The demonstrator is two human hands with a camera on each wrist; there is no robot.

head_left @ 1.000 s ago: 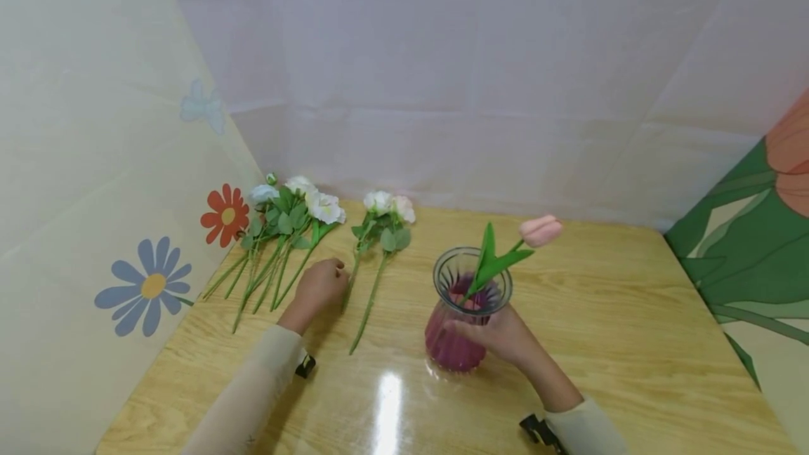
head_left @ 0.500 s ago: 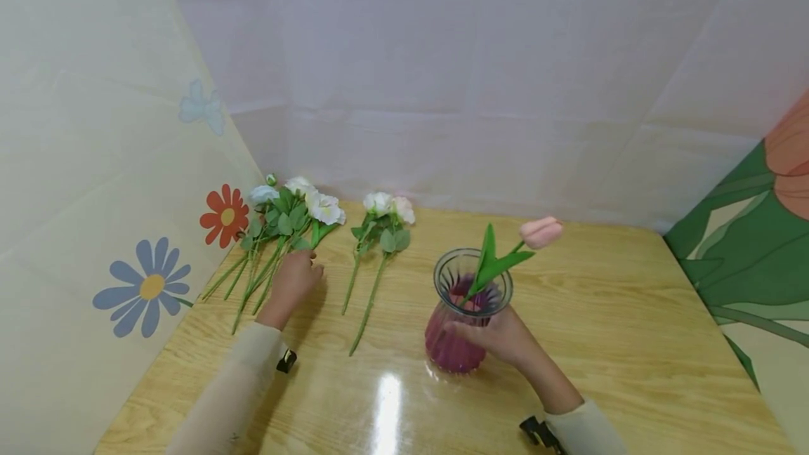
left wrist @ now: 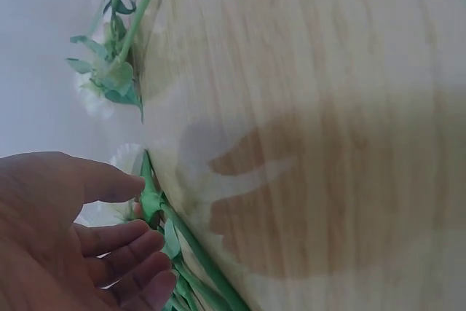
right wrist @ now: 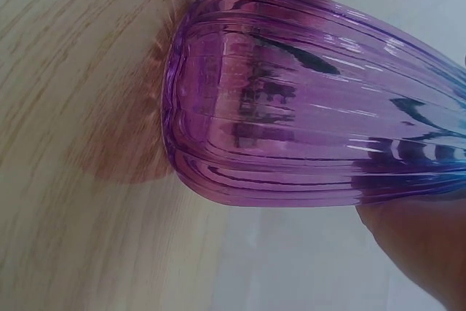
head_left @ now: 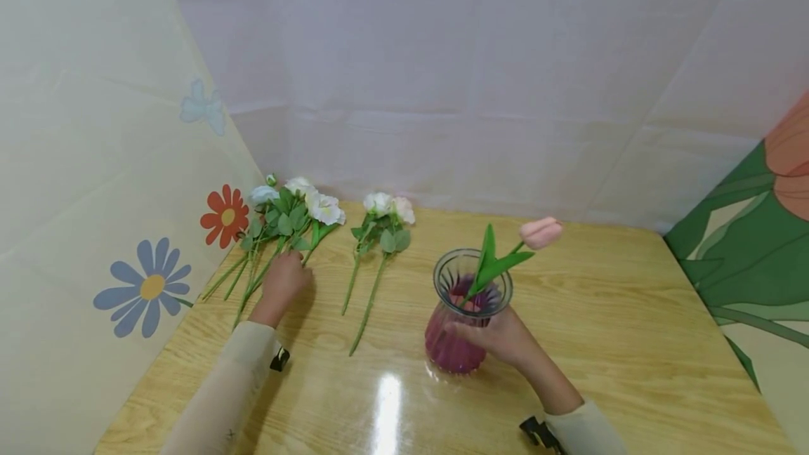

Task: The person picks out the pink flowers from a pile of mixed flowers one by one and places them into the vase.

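A ribbed glass vase (head_left: 451,350), purple below and clear-grey at the rim, stands on the table. My right hand (head_left: 503,335) grips its side. One pink tulip (head_left: 541,232) with green leaves leans rightward out of the mouth. Over at the left pile of artificial flowers (head_left: 324,208), my left hand (head_left: 284,279) is at the stems, just below the leaves. In the left wrist view, the thumb and bent fingers of this hand (left wrist: 80,242) stand apart beside a green stem (left wrist: 200,253). Whether they touch it is hard to tell.
Two more flowers (head_left: 385,216), one white and one pale pink, lie between the pile and the vase. A pale cloth backdrop (head_left: 468,90) rises behind the wooden table (head_left: 619,300), with printed panels at both sides.
My left hand has moved left, away from beside the two separate flowers, to the stems of the left pile. The right hand and vase have stayed in place.
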